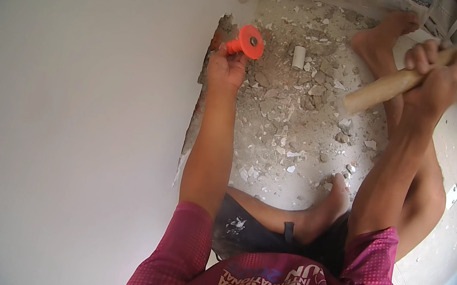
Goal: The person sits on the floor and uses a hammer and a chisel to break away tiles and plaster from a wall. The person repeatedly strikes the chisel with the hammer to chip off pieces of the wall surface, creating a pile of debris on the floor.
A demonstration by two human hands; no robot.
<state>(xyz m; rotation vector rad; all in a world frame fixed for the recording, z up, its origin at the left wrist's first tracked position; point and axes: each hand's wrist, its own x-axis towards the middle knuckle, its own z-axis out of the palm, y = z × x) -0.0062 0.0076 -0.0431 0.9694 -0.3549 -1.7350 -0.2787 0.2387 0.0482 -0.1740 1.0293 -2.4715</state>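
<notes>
I observe the left hand clenched around a chisel with an orange hand guard, its tip set against the broken edge of the white wall. The right hand grips a wooden hammer handle, raised above the rubble-strewn floor; the hammer head is out of view.

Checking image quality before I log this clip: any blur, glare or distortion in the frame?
Head view: fisheye bends the wall edge, with a black rim at the corners; the wall is bright and nearly washed out; the wooden handle in the right hand looks slightly soft; the left hand and orange chisel guard are sharp.
</notes>
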